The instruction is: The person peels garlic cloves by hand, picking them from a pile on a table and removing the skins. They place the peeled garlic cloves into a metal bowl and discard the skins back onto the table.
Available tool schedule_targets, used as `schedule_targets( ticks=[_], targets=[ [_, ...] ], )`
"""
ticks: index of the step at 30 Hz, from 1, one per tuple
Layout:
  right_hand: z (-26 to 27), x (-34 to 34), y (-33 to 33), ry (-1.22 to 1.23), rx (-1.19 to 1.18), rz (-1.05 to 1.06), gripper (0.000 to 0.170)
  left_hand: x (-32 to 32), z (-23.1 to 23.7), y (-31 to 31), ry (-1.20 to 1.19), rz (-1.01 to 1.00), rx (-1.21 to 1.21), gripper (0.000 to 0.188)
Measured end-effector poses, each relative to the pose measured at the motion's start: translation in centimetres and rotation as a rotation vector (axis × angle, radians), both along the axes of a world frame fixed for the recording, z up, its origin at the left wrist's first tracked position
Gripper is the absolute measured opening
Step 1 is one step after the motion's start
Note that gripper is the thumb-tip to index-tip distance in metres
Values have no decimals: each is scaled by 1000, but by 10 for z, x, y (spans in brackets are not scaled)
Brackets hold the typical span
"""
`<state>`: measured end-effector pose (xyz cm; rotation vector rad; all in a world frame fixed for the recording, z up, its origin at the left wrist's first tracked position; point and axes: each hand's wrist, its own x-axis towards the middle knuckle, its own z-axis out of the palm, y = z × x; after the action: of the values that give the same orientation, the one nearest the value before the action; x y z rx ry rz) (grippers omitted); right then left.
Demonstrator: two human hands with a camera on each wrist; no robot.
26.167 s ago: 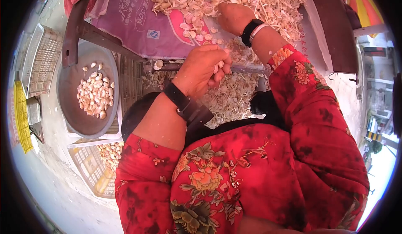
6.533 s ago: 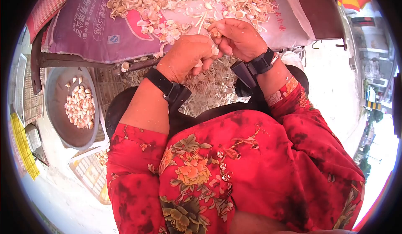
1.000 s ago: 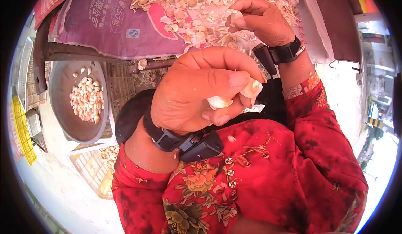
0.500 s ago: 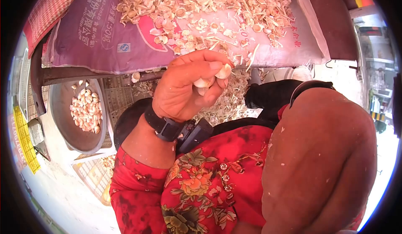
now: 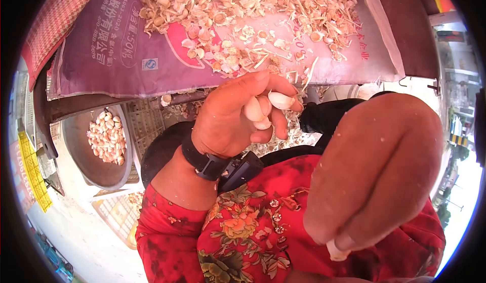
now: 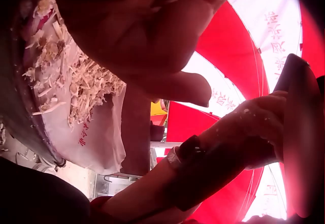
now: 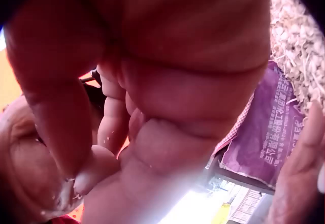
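Observation:
In the head view the left hand (image 5: 230, 113) has its fingers curled round several pale garlic cloves (image 5: 257, 108), held over the near edge of the purple sack (image 5: 106, 75). The right hand (image 5: 374, 171) is raised close to the head camera, large and dark, a clove (image 5: 337, 251) pinched at its fingertips. The right wrist view also shows a clove (image 7: 96, 169) between the right thumb and fingers (image 7: 56, 127). Skins and stalks (image 5: 238, 0) cover the back of the sack.
Left of the lap, a grey basin (image 5: 104, 169) holds peeled-looking cloves, with a plastic crate (image 5: 114, 212) below it. A checked cloth (image 5: 61, 25) lies at the upper left. Dark table edges (image 5: 81, 106) border the sack.
The right hand has come from over the pile up towards the camera, carrying a clove. The left hand has drawn back from the camera and its fingers have loosened slightly round the cloves.

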<state>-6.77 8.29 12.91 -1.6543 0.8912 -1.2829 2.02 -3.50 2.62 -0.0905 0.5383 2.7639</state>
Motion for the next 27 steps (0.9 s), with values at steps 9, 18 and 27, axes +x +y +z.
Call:
schedule_targets(
  ticks=[9, 18, 27],
  targets=[
    [-53, -106, -17, 494, 407, -853, 13, -1, -1, -7, -118, 44, 39, 32],
    [-132, -164, -78, 1409, 539, -834, 24, 1, -3, -9, -111, 127, -5, 27],
    [-109, -151, -50, 463, 738, -953, 24, 2, 1, -8, -198, 174, -72, 27]
  ],
)
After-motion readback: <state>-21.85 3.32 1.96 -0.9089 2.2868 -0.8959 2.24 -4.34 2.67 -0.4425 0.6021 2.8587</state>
